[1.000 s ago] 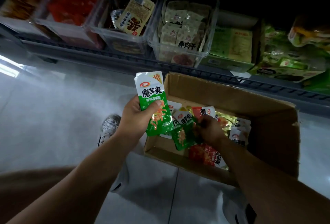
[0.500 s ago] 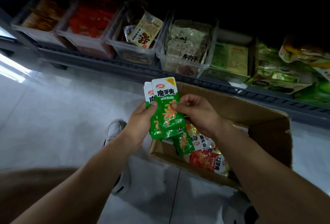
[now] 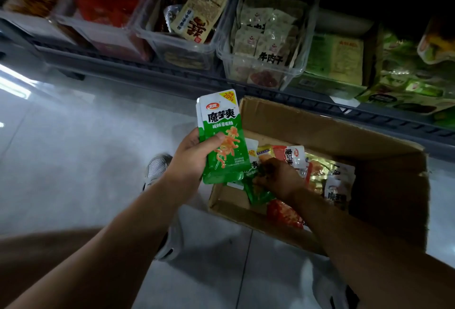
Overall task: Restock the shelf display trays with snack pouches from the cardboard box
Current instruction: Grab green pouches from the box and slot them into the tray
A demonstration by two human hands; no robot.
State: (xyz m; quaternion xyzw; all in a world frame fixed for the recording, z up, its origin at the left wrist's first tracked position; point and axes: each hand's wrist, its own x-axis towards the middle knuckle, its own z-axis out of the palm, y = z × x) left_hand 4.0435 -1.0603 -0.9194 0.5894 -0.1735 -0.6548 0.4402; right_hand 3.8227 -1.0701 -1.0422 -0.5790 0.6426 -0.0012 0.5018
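view: head, looking down at the floor in front of a dark shelf
left hand [image 3: 194,158]: centre of frame, raised above the box's left edge; fingers curled behind the green pouches, thumb pressed across the front
green pouches [image 3: 222,136]: a small stack, upright, label facing the camera; a second pouch's edge shows behind the front one; exact count can't be told
right hand [image 3: 278,178]: down inside the box, right of centre, fingers buried among the pouches; in shadow, so can't tell whether they grip anything
cardboard box [image 3: 320,126]: open, on the floor, centre-right, just below the shelf edge
loose pouches [image 3: 293,156]: piled in the box, red, white, yellow and green; a green one lies just under the right hand
clear tray [image 3: 227,67]: on the shelf, top centre, holds beige pouches
second tray [image 3: 157,45]: to its left, a tan pouch leaning inside
shoe [image 3: 156,168]: grey, on the tiled floor [image 3: 73,148], left of the box
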